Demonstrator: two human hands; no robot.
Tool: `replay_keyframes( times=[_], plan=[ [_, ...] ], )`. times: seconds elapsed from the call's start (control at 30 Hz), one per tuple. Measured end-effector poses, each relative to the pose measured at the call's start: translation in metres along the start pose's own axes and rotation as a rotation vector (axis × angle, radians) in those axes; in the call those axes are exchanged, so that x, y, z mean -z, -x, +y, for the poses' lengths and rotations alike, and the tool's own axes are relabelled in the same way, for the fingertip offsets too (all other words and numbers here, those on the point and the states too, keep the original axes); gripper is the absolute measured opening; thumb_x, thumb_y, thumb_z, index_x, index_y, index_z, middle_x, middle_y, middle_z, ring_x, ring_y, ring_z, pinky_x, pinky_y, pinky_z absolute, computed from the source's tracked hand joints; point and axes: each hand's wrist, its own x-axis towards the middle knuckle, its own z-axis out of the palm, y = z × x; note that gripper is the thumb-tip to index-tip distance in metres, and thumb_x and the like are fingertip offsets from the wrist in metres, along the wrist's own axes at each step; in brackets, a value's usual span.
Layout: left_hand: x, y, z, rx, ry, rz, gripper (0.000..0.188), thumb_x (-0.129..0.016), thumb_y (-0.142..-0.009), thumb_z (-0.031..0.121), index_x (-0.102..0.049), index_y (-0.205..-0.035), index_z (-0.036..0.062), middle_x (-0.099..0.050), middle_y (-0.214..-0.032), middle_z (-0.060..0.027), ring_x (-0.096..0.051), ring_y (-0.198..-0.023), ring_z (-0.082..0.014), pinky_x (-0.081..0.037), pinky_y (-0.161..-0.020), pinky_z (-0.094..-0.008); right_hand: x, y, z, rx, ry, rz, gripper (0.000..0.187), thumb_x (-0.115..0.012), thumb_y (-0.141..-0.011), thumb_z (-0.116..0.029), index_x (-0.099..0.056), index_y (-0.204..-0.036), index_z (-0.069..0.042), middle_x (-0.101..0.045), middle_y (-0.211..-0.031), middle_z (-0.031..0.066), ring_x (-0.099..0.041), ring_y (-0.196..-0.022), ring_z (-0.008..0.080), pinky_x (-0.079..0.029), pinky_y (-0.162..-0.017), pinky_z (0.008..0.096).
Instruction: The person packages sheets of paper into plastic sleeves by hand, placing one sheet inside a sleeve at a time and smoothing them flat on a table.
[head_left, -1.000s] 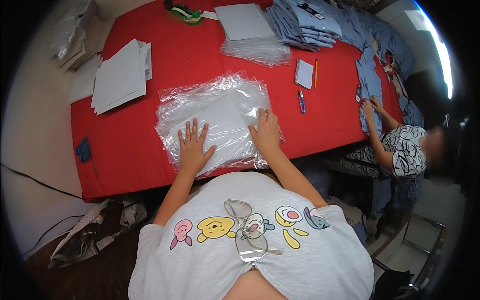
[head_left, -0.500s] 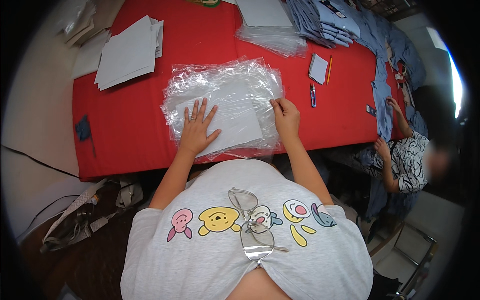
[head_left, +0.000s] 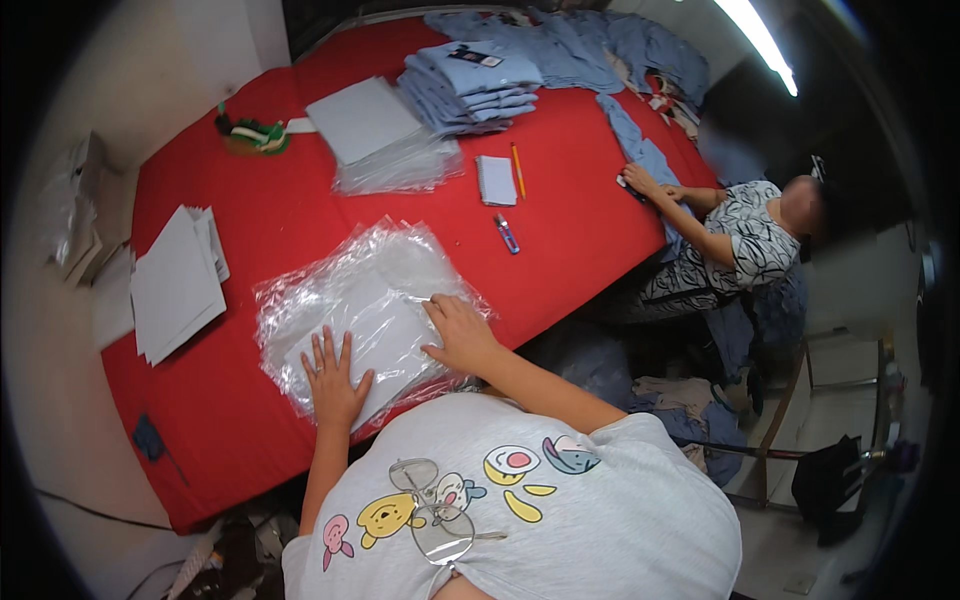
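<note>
On red table (head_left: pixel 300 215) (cluttered): hands flat, probably pressing plastic bags (head_left: pixel 365 300).

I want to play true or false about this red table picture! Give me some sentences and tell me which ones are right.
1. Both hands lie on the clear plastic bags. True: the left hand is flat and the right hand rests on them.
2. The table is green. False: it is red.
3. Folded blue shirts are stacked at the far end. True.
4. The pencil is in the left hand. False: it lies beside a small notepad.
</note>
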Motion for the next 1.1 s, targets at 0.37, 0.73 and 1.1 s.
replay_keyframes(
  times=[0.37,0.73,1.1],
  plan=[
    [0.01,-0.002,0.009,-0.061,-0.003,-0.021,0.087,-0.07,-0.095,0.047,-0.037,-0.171,0.0185,-0.017,-0.182,-0.0172,-0.013,-0.167,-0.0414,-0.007,-0.133,-0.064,-0.041,0.049,0.05,-0.114,0.01,-0.131,0.018,-0.064,-0.087,-0.004,-0.063,-0.104,0.001,-0.06,-0.111,0.0154,-0.066,-0.113,0.0323,-0.061,-0.088,0.0413],
    [0.008,-0.001,0.007,-0.102,-0.013,0.004,0.087,-0.068,-0.095,0.047,-0.037,-0.171,0.0166,-0.018,-0.182,-0.0181,-0.013,-0.167,-0.0425,-0.007,-0.132,-0.0654,-0.025,0.039,0.044,-0.427,-0.294,0.163,0.008,-0.061,-0.097,-0.004,-0.06,-0.101,0.003,-0.062,-0.105,0.0251,-0.066,-0.098,0.0476,-0.054,-0.083,0.0541],
    [0.007,0.002,0.001,-0.13,-0.031,-0.012,0.088,-0.068,-0.096,0.047,-0.036,-0.171,0.0168,-0.018,-0.182,-0.0165,-0.014,-0.167,-0.0409,-0.008,-0.132,-0.065,0.037,0.03,0.069,-0.497,-0.267,0.193,0.024,-0.07,-0.092,-0.015,-0.064,-0.111,-0.001,-0.063,-0.117,0.0239,-0.064,-0.11,0.0438,-0.054,-0.096,0.0516]
  ],
)
